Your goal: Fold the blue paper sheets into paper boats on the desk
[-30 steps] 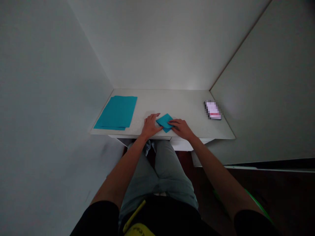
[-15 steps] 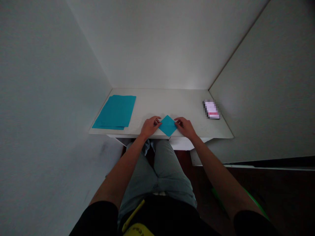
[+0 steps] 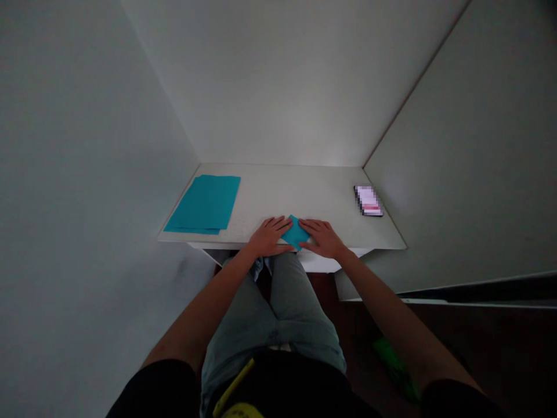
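Observation:
A small folded piece of blue paper (image 3: pixel 295 233) lies near the front edge of the white desk (image 3: pixel 278 188), one corner pointing to the back wall. My left hand (image 3: pixel 270 237) rests on its left side with fingers stretched out and thumb apart. Over its right side lies my right hand (image 3: pixel 321 237), likewise flat with the fingers extended. Both hands cover the side corners of the paper, so only its middle, back tip and front tip show.
A stack of larger blue sheets (image 3: pixel 204 203) lies at the desk's left end. Toward the right end is a phone (image 3: pixel 369 201) with a lit, blurred screen. Walls enclose the desk at the back and both sides. Something green (image 3: pixel 395 366) lies on the dark floor.
Both hands have gone from pinching the paper's side corners to lying flat on it with fingers stretched. The view has shifted slightly, so the desk sits a little lower.

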Demonstrator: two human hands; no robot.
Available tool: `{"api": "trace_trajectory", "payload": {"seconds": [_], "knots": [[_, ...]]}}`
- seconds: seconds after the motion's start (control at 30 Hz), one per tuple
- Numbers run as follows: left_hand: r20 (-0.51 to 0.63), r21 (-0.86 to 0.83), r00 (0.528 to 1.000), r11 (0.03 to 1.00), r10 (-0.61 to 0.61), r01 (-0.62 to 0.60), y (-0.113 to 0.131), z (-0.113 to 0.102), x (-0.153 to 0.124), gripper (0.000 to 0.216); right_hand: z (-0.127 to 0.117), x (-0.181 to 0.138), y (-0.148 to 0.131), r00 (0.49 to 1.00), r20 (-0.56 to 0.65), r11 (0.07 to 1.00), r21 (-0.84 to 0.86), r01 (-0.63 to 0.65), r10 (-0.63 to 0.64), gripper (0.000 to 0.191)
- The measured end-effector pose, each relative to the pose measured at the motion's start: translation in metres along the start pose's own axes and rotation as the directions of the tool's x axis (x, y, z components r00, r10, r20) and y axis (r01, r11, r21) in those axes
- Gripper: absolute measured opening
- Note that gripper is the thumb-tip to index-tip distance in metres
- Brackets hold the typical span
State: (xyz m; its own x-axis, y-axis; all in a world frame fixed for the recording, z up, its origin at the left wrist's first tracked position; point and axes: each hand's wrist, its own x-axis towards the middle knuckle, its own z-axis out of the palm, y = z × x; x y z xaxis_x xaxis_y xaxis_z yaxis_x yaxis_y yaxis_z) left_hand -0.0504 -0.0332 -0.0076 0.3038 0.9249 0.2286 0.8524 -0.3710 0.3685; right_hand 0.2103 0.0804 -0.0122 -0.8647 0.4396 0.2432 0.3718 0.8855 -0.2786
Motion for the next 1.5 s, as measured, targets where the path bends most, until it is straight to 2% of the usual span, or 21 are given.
{"api": "trace_trajectory", "payload": {"seconds": [0.07,0.13,0.27,0.37,0.43,0.5,0.6,0.7,0.8,0.87,0.93,1.0,1.07,1.13,1.2,1.3,1.4,1.5], "knots": [[0.028,0.024,0.999,0.999,0.036,-0.037,0.004,0.0,-0.011,0.084,-0.002,-0.01,-0.003,0.999,0.027,0.999,-0.011,0.044,-0.043,0.092],[0.028,0.029,0.999,0.999,0.033,-0.034,0.007,0.002,-0.021,0.07,-0.002,-0.018,-0.004,0.997,0.042,0.998,-0.012,0.062,-0.062,0.092],[-0.021,-0.068,1.0,0.998,-0.021,0.019,0.012,0.003,-0.026,0.047,-0.003,-0.024,-0.008,0.999,0.017,0.997,0.064,0.049,-0.05,0.064],[-0.076,-0.218,0.992,0.973,-0.097,0.079,0.014,-0.005,-0.016,0.028,-0.008,-0.017,-0.009,0.998,-0.052,0.975,0.222,-0.017,0.029,0.033],[-0.118,-0.359,0.977,0.925,-0.178,0.125,0.015,-0.014,-0.004,0.026,-0.014,-0.007,-0.009,0.986,-0.097,0.919,0.385,-0.089,0.136,0.03],[-0.169,-0.515,0.948,0.844,-0.269,0.148,0.015,-0.022,0.009,0.031,-0.019,0.005,-0.006,0.96,-0.128,0.815,0.562,-0.138,0.251,0.032],[-0.208,-0.68,0.905,0.72,-0.371,0.139,0.012,-0.027,0.025,0.036,-0.02,0.024,0.003,0.915,-0.16,0.641,0.757,-0.126,0.369,0.038],[-0.172,-0.753,0.902,0.643,-0.396,0.138,0.007,-0.02,0.033,0.03,-0.012,0.035,0.014,0.877,-0.196,0.544,0.835,-0.086,0.439,0.035],[-0.127,-0.772,0.897,0.61,-0.423,0.179,0.003,-0.007,0.034,0.031,0.0,0.039,0.021,0.866,-0.184,0.522,0.847,-0.1,0.465,0.025],[-0.112,-0.752,0.875,0.616,-0.471,0.235,0.0,0.0,0.033,0.035,0.007,0.039,0.023,0.879,-0.164,0.538,0.835,-0.117,0.447,0.02],[-0.106,-0.74,0.842,0.607,-0.53,0.289,-0.003,0.006,0.033,0.036,0.012,0.04,0.024,0.879,-0.193,0.568,0.816,-0.102,0.436,0.016],[-0.133,-0.763,0.792,0.572,-0.595,0.302,-0.005,0.01,0.035,0.031,0.016,0.041,0.023,0.837,-0.274,0.602,0.795,-0.081,0.473,0.015],[-0.202,-0.797,0.734,0.544,-0.648,0.261,-0.005,0.014,0.038,0.036,0.02,0.044,0.021,0.785,-0.323,0.62,0.778,-0.097,0.529,0.017],[-0.277,-0.794,0.694,0.565,-0.664,0.223,-0.004,0.017,0.042,0.052,0.024,0.048,0.017,0.786,-0.288,0.608,0.783,-0.136,0.547,0.026],[-0.317,-0.744,0.709,0.628,-0.63,0.226,-0.001,0.019,0.045,0.059,0.029,0.052,0.011,0.82,-0.21,0.589,0.788,-0.181,0.532,0.046],[-0.325,-0.612,0.802,0.758,-0.502,0.226,0.002,0.019,0.044,0.049,0.035,0.058,0.004,0.83,-0.146,0.601,0.757,-0.257,0.538,0.071],[-0.282,-0.478,0.889,0.857,-0.36,0.195,0.005,0.018,0.042,0.044,0.035,0.06,0.001,0.823,-0.15,0.637,0.712,-0.294,0.548,0.073],[-0.226,-0.389,0.941,0.909,-0.253,0.152,0.006,0.017,0.04,0.054,0.03,0.058,-0.001,0.849,-0.138,0.673,0.679,-0.294,0.511,0.063]]}}
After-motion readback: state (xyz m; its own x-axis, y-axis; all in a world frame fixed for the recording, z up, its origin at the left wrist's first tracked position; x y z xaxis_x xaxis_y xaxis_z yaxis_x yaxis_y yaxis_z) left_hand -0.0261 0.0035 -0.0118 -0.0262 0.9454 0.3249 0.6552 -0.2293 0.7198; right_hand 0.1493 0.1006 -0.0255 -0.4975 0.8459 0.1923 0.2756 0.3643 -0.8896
